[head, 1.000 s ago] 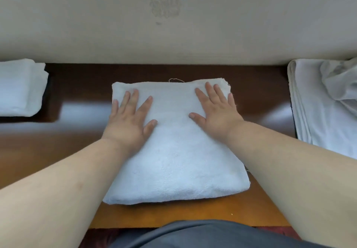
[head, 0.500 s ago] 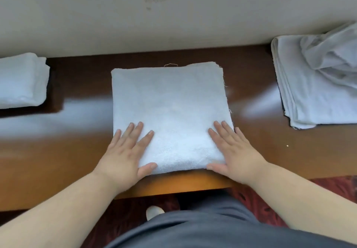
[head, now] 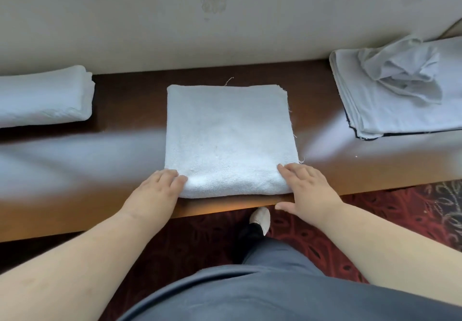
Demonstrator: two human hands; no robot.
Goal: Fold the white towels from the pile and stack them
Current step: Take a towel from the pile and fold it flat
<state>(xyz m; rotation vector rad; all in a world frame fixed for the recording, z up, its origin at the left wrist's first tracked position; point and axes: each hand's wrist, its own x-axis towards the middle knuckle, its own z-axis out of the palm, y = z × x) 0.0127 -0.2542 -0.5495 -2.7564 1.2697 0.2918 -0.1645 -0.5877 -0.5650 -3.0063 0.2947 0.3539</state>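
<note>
One towel lies folded between flat, relaxed fingers; the stack sits left, perhaps several more in the pile right.

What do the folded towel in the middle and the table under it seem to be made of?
Folded towel: looks like white terry cloth, with a nubby matte surface and loose threads at its edges. Table: probably varnished wood or wood veneer, brown and glossy, with pale reflections.
</note>
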